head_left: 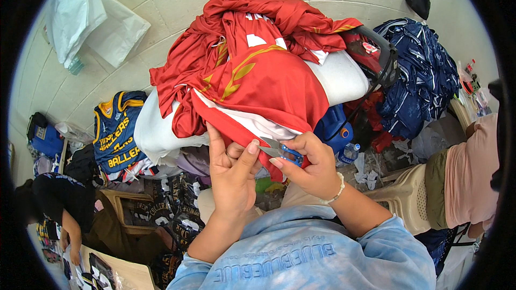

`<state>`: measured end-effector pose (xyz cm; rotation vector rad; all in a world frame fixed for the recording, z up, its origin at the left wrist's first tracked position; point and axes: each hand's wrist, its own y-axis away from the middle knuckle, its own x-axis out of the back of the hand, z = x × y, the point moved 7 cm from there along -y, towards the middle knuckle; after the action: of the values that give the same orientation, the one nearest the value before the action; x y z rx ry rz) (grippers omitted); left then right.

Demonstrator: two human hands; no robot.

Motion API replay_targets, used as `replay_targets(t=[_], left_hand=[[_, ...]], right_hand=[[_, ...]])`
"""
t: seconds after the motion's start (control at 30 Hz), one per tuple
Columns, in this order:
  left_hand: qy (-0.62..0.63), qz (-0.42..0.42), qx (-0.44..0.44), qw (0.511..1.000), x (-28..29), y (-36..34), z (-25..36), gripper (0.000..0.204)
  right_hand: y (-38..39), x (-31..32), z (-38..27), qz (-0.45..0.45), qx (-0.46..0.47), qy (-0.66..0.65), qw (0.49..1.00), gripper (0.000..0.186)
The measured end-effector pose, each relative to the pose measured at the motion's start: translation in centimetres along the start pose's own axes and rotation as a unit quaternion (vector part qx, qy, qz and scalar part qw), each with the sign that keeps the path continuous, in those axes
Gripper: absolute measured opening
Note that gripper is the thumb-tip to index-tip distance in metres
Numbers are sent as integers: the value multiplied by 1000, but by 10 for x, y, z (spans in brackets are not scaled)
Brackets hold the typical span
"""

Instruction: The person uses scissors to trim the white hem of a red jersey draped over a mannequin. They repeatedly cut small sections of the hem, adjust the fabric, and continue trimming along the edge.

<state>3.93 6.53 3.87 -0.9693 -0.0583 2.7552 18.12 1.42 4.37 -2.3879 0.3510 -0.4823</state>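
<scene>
My left hand point(231, 177) pinches the edge of a red jersey point(285, 83) between thumb and fingers. In my right hand point(313, 167) is a pair of small blue-handled scissors point(290, 154), with the metal blades reaching left to the cloth edge by my left thumb. Whether the blades are apart is too small to tell. The jersey has gold leaf shapes and a white inside that shows along the turned edge. It lies heaped with more red cloth over a white padded board point(344, 78).
Right of the board stand a clothes iron point(371, 48), a blue jug point(334, 129) and a pile of navy garments point(419, 75). A navy-and-yellow jersey point(119, 134) hangs at left. One person point(59, 204) works at lower left; another point(470, 174) is at right, beside a beige plastic chair point(403, 198).
</scene>
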Motion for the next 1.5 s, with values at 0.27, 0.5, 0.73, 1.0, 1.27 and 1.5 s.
replay_targets(t=[0.27, 0.5, 0.73, 1.0, 1.27, 1.5], left_hand=[[-3, -35, -6, 999, -2, -2, 0, 84], [-12, -41, -13, 999, -1, -2, -1, 85], [-12, -64, -26, 998, -1, 0, -2, 85], [20, -55, 24, 998, 1, -3, -13, 82], [51, -64, 85, 993, 7, -12, -18, 83], [34, -72, 61, 995, 2, -11, -12, 83]], right_hand=[[-4, 0, 0, -3, -5, -15, 1000, 31], [-6, 1, 0, -18, -41, -3, 999, 27], [-10, 4, -9, -27, -28, 64, 997, 22], [3, -11, 20, -51, -199, -200, 958, 20], [3, -4, 18, -175, -163, -145, 960, 22], [0, 9, 14, -92, -147, -141, 975, 23]])
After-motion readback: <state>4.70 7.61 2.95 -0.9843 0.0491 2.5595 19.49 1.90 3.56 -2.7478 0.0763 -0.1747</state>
